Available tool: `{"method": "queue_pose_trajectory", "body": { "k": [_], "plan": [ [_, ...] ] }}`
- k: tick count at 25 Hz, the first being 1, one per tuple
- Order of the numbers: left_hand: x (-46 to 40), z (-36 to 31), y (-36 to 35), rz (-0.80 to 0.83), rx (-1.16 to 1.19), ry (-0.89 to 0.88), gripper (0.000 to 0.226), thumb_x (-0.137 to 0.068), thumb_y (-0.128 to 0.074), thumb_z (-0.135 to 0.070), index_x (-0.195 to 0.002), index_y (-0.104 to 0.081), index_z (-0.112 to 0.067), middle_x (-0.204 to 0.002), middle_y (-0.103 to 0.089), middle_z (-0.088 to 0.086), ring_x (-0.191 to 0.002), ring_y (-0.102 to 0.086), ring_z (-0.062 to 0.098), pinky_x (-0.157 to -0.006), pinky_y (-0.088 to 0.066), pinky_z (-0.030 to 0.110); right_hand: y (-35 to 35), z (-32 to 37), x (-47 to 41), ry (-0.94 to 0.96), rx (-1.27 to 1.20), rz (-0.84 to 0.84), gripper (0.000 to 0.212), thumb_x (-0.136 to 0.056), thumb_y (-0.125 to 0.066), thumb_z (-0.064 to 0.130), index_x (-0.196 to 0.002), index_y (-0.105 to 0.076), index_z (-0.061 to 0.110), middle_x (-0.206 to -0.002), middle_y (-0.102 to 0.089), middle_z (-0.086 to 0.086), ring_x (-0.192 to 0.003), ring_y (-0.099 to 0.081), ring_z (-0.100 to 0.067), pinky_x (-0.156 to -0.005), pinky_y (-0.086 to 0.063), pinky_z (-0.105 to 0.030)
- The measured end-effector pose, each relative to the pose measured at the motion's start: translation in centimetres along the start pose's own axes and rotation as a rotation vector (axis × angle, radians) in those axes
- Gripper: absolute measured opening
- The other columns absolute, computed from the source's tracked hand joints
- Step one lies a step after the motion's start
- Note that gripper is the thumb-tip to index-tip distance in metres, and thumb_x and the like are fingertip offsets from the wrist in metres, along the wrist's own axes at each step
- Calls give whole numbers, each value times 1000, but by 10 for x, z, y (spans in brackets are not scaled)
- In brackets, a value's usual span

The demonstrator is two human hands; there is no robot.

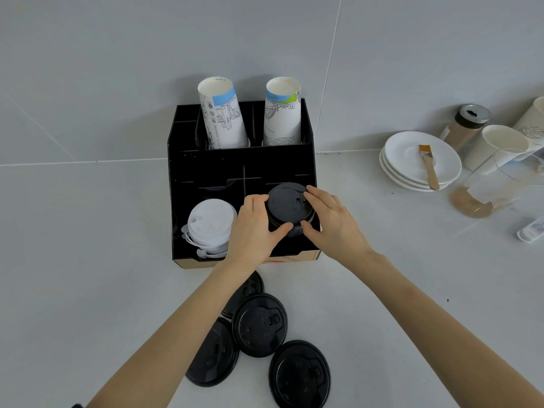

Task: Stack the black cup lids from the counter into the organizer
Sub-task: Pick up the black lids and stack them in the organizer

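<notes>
A black organizer (206,169) stands against the wall on the pale counter. In its front right compartment sits a stack of black cup lids (287,206). My left hand (253,228) grips the stack's left side and my right hand (332,222) grips its right side, thumbs at the front. Several loose black lids (259,323) lie on the counter in front of the organizer, partly under my left forearm; one lies apart at the lower right (298,375).
White lids (210,223) fill the front left compartment. Two upside-down paper cup stacks (223,113) stand in the back slots. To the right are stacked white saucers (412,169) with a brush (428,166), a shaker jar (465,125), paper cups and a clear container (500,184).
</notes>
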State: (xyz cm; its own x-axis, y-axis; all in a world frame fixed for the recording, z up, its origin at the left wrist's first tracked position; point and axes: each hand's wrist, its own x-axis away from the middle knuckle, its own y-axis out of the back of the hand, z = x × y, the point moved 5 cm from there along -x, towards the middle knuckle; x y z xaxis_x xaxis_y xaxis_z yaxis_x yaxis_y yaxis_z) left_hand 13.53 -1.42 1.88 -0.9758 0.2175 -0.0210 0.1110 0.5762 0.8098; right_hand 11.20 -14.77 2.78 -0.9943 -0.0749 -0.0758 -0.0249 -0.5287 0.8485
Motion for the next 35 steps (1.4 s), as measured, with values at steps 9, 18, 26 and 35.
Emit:
{"method": "queue_pose_trajectory", "body": {
  "k": [9,18,26,35],
  "plan": [
    [29,17,12,71,13,18,63,-83,-59,-30,-134,-27,-11,-138,-38,11,-124,-41,26,-102,-39,45,8,14,28,2,-46,-114,51,-85,-55,11,-132,-35,10,-143,-38,-11,-131,-35,-27,-106,-34,-40],
    [98,38,18,161,35,-67,52,-82,-60,-27,-128,-38,-16,-133,-45,6,-121,-42,21,-99,-35,31,-31,33,88,93,-61,128,57,-84,-56,16,-135,-30,13,-143,-39,-6,-131,-36,-22,-108,-32,-36],
    [150,61,1,250,-185,-90,80,-63,-32,-64,-133,-29,-25,-139,-36,-2,-126,-36,19,-104,-30,34,-66,37,130,30,-26,331,63,-84,-56,29,-137,-23,20,-145,-33,1,-131,-33,-19,-109,-27,-31],
    [166,69,-15,230,-232,-108,71,-73,-50,-50,-133,-31,-18,-139,-39,4,-121,-45,27,-99,-38,41,-80,41,138,14,-65,346,65,-84,-56,23,-138,-21,21,-147,-28,3,-129,-36,-19,-105,-33,-30]
  ]
}}
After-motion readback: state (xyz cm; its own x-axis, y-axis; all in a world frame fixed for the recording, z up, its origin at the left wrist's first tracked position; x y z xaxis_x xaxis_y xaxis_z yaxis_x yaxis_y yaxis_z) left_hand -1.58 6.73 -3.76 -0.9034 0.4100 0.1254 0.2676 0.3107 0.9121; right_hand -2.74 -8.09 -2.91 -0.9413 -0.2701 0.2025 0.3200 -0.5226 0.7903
